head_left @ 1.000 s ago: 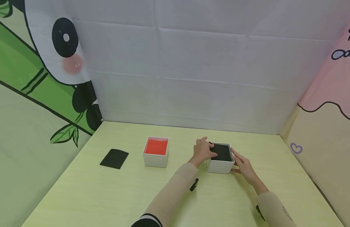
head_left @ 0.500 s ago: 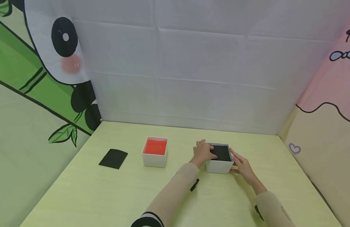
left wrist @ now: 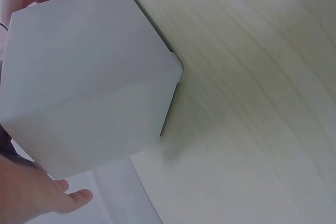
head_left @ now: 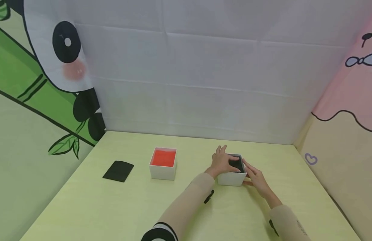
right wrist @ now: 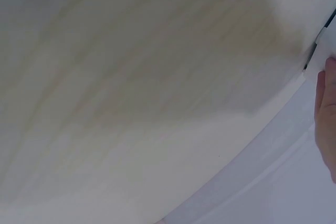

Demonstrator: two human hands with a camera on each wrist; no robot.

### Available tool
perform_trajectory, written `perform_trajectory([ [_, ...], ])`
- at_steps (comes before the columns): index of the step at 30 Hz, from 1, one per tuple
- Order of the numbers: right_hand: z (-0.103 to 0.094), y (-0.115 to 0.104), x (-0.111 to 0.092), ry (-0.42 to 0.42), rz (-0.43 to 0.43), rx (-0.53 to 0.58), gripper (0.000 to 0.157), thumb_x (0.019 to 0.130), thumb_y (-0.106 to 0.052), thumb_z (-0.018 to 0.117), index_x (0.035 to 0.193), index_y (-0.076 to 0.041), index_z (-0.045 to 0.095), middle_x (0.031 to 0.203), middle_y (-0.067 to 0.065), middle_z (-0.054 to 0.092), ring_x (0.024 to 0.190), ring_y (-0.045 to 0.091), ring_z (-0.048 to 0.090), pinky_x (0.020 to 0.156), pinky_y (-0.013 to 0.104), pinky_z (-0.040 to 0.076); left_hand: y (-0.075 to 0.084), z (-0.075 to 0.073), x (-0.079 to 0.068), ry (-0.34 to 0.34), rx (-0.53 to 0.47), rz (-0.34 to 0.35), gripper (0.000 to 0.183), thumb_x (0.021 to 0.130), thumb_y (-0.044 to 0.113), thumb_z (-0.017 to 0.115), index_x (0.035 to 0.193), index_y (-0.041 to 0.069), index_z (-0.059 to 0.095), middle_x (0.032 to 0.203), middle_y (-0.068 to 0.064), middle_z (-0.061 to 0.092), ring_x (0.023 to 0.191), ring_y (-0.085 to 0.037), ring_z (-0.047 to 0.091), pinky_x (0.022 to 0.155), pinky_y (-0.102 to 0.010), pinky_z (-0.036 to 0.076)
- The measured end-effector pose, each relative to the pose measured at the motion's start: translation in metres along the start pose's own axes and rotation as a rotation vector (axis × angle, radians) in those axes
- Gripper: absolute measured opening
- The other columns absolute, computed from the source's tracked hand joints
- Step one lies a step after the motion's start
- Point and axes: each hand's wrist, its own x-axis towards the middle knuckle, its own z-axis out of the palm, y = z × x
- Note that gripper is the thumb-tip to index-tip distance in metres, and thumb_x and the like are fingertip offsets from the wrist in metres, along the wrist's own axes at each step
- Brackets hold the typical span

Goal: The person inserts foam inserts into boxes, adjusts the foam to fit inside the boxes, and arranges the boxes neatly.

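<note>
A white square box [head_left: 229,179] stands on the table at the right, with a black sheet [head_left: 238,164] inside its open top. Over its left rim reaches my left hand [head_left: 221,164], thumb and index finger spread apart on the black sheet and the other fingers raised. My right hand [head_left: 258,182] rests against the box's right side with straight fingers. The box's outer walls fill much of the left wrist view, with the left hand [left wrist: 31,192] at its lower left corner. In the right wrist view, the right hand [right wrist: 328,119] shows only at the edge.
Left of the hands stands a second white box [head_left: 162,172] with a red sheet [head_left: 164,158] in its top. Farther left, a loose black square sheet [head_left: 118,171] lies on the pale yellow table [head_left: 125,207]. A white cloth backdrop [head_left: 186,83] rises behind the table.
My left hand has shifted right over the box, its thumb and index finger reaching farther across the black sheet, which now sits lower in the box. The right hand stays at the side.
</note>
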Motion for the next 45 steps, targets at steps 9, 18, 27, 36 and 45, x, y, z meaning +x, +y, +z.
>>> perform_trajectory([
  [9,0.000,0.002,0.001,-0.002,0.009,0.001,0.050,0.097,-0.026,0.038,0.141,-0.007,0.024,0.135,0.030,0.029,0.085,0.010,0.057,0.074,0.039,0.049,-0.002,0.001,0.005,-0.067,0.016,-0.041,0.052,0.063,0.049,0.075,0.112,0.033,0.063,0.142,-0.009,0.027,0.130,-0.033,0.015,0.095,-0.051,0.026],
  [18,0.001,-0.001,-0.001,-0.021,0.016,0.007,0.048,0.098,-0.022,0.036,0.142,-0.008,0.022,0.140,0.025,0.024,0.093,0.014,0.056,0.076,0.040,0.048,0.001,0.003,0.006,-0.113,0.075,-0.091,0.051,0.064,0.051,0.074,0.112,0.038,0.062,0.143,-0.007,0.025,0.131,-0.031,0.013,0.096,-0.052,0.025],
  [27,0.001,-0.002,-0.001,-0.032,0.013,0.014,0.048,0.098,-0.022,0.036,0.142,-0.008,0.022,0.139,0.025,0.024,0.092,0.011,0.056,0.077,0.041,0.048,-0.005,0.006,0.007,-0.065,0.049,-0.015,0.051,0.066,0.050,0.073,0.112,0.031,0.064,0.141,-0.011,0.030,0.130,-0.033,0.019,0.095,-0.048,0.029],
  [36,0.002,-0.001,-0.001,-0.025,0.012,0.029,0.048,0.098,-0.021,0.036,0.142,-0.007,0.022,0.139,0.025,0.024,0.089,0.006,0.056,0.077,0.041,0.048,-0.012,0.005,0.005,-0.017,-0.019,0.035,0.045,0.072,0.049,0.068,0.110,0.024,0.066,0.139,-0.013,0.033,0.128,-0.031,0.025,0.093,-0.047,0.033],
  [45,0.002,0.000,-0.001,-0.017,0.008,0.025,0.048,0.098,-0.022,0.036,0.142,-0.007,0.022,0.137,0.027,0.027,0.088,0.006,0.056,0.077,0.042,0.048,-0.018,0.000,-0.002,0.021,-0.117,0.092,0.042,0.078,0.041,0.066,0.113,0.018,0.064,0.137,-0.015,0.035,0.124,-0.028,0.032,0.095,-0.044,0.031],
])
